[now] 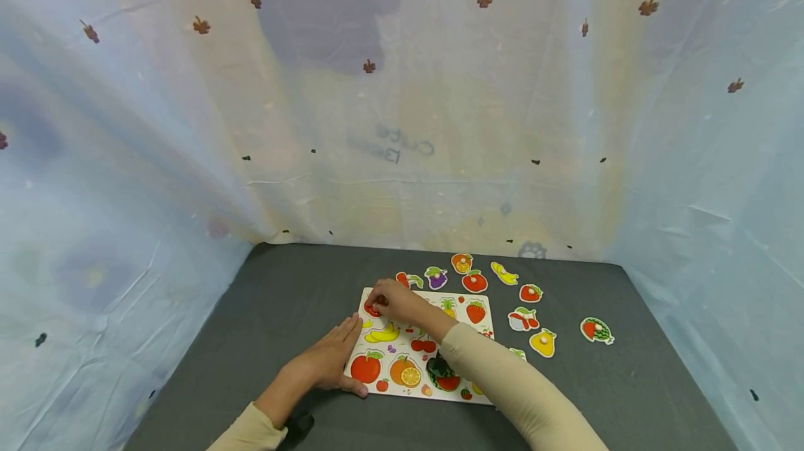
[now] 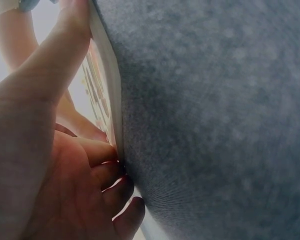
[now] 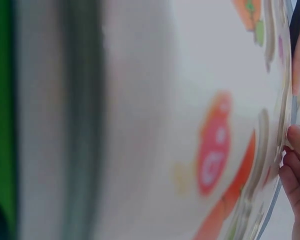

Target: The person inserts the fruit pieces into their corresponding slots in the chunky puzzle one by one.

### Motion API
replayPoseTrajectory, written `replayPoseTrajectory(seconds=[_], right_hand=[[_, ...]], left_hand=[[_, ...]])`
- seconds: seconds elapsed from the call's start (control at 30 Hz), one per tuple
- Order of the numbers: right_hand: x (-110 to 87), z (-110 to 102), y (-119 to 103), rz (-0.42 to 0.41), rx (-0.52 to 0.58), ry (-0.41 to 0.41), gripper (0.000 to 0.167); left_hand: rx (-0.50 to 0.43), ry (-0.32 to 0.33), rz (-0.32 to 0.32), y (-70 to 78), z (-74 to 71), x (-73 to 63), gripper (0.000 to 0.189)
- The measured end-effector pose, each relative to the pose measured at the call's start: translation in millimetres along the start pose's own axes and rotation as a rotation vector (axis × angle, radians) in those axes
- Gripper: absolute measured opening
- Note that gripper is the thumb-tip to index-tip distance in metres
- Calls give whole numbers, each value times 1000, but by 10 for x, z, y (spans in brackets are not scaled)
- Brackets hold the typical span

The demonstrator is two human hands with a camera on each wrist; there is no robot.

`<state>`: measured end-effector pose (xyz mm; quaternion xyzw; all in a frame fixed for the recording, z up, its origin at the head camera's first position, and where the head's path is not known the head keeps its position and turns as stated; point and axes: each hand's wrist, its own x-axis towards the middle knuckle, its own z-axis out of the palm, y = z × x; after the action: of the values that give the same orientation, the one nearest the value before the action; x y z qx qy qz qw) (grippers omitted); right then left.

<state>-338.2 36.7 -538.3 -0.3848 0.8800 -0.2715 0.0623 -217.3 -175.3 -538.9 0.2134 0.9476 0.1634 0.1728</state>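
Fruit puzzle board (image 1: 403, 348): at its 10 o'clock, my right hand (image 1: 394, 301) has curled fingers, tips close to the thumb; I cannot tell whether they pinch a piece. At 8 to 9 o'clock, my left hand (image 1: 329, 355) touches the board edge, fingers straight, thumb spread. Loose fruit pieces (image 1: 474, 281) lie from 12 to 3 o'clock. Grey table (image 1: 295, 311) supports all.

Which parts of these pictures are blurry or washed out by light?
Head view: puzzle board reads fairly clearly; left wrist: upper left washed out white, left hand shaded; right wrist: green band at the left edge badly blurred, pink print soft too.
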Motion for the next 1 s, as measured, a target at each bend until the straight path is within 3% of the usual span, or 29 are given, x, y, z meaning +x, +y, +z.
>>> replayPoseTrajectory(seconds=[0.3, 0.57, 0.83, 1.0], right_hand=[[-63, -114, 4, 22, 37, 44, 17], [-176, -217, 176, 18, 17, 114, 17], [-340, -400, 361, 40, 66, 168, 18], [-438, -498, 469, 96, 43, 213, 18]], left_hand=[[-19, -3, 12, -4, -8, 4, 142], [-46, -4, 31, -11, -18, -12, 143], [-50, 4, 30, -12, -12, 6, 143], [-37, 6, 35, -45, 17, 24, 144]])
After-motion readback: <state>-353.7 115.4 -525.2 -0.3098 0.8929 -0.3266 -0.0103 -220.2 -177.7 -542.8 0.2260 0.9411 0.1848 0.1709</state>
